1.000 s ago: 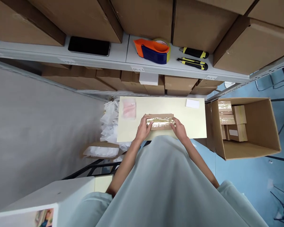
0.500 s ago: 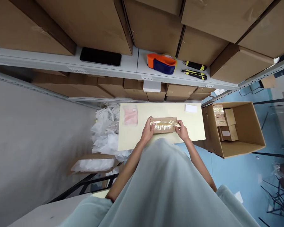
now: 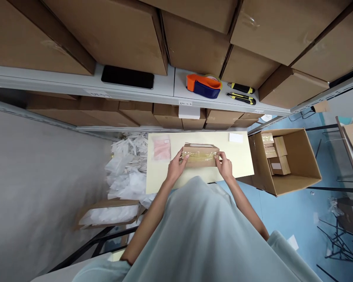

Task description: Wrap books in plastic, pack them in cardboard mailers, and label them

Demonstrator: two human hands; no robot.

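A small cardboard box [image 3: 200, 161] with shiny clear tape along its near side is held between my two hands over the pale yellow tabletop [image 3: 241, 166]. My left hand [image 3: 176, 164] grips the box's left end, thumb on the taped side. At the right end, the thumb and fingers of my right hand [image 3: 224, 163] are closed on the box's edge and the tape end. A white label shows on the box's far, upper face. To the left lies a pink packet [image 3: 161, 149] in clear plastic, and a white card [image 3: 235, 137] is at the back right.
A large open carton [image 3: 307, 156] with several small boxes stands right of the table. On the shelf above sit a black phone [image 3: 127, 76], an orange and blue tape dispenser [image 3: 204, 86] and two utility knives [image 3: 241, 98]. Plastic wrapping [image 3: 129, 172] is heaped at the left.
The box has tipped so its taped face turns toward me and the labelled face shows. Both hands have stayed at its ends, with my left hand slightly further left. The view has shifted a little.
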